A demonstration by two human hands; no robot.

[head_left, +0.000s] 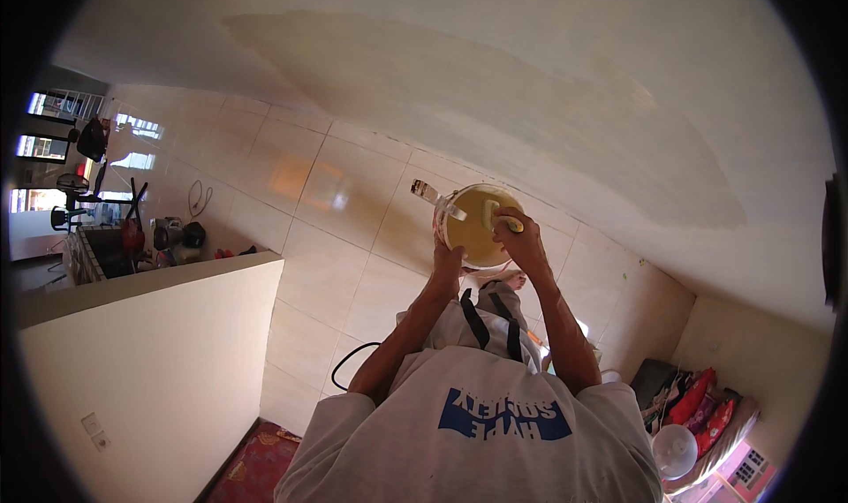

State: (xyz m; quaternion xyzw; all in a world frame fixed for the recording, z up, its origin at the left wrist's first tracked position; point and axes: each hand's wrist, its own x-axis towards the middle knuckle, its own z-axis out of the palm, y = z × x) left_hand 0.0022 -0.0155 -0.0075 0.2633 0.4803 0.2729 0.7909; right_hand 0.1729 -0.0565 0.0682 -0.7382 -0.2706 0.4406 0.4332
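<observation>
A white bucket [468, 247] of yellowish liquid is held up in front of me, with my left hand [448, 254] gripping its left side. My right hand [517, 229] holds a pale brush [491, 210] with a yellow handle, dipped into the bucket. A flat tool [427, 190], which looks like a scraper or wide brush, lies over the bucket's left rim. Beyond them the white wall [477, 70] shows a large, darker, damp-looking patch.
A tiled floor [327, 194] runs along the wall. At left, a low partition [159, 353] borders a cluttered counter [106, 247] and a fan [72, 185]. At lower right are piled fabrics [689, 401] and a pale round object [673, 450]; at lower left lies a red patterned mat [247, 472].
</observation>
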